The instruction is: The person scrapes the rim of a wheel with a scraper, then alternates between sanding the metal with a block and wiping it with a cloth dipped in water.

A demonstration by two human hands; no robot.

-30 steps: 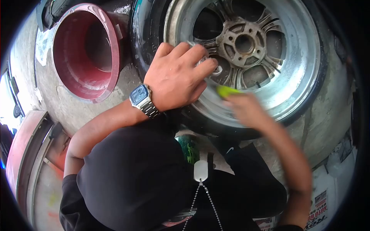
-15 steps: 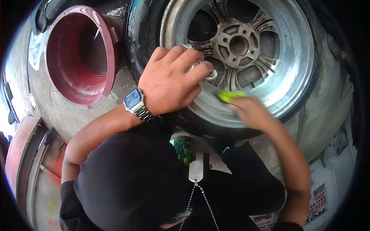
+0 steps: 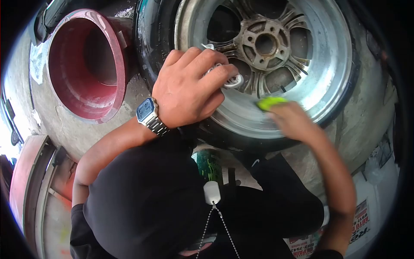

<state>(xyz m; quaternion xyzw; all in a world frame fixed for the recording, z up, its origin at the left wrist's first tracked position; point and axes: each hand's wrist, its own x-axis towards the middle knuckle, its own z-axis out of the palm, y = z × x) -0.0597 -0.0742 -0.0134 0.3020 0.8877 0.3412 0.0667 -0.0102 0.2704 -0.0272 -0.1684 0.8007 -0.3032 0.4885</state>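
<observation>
A metal wheel rim [image 3: 319, 71] with a black tyre [image 3: 151, 47] around it lies with its hollow inner side facing up. My left hand [image 3: 189, 88], wearing a wristwatch, is closed around a crumpled white rag [image 3: 233, 80] above the rim's near left side. Only bits of the rag poke out between the fingers. My right hand [image 3: 291, 121] grips a bright yellow-green scrubber [image 3: 271, 102] with a dark edge against the rim's inner wall, on the near side. Motion blur hides its exact kind. Spokes and the hub [image 3: 265, 44] look grimy, while the wall at right shines.
Left of the tyre stands a round red tub [image 3: 118, 60]. A green can [image 3: 209, 166] sits between my legs, below the tyre. Red and white panels [image 3: 30, 172] lean at lower left. A printed sheet [image 3: 360, 224] is at lower right. A dog tag [image 3: 211, 192] hangs from my neck.
My right hand has slid the yellow-green scrubber a little rightward and up along the rim's wall. My left hand keeps its hold on the white rag. The whole view has shifted slightly.
</observation>
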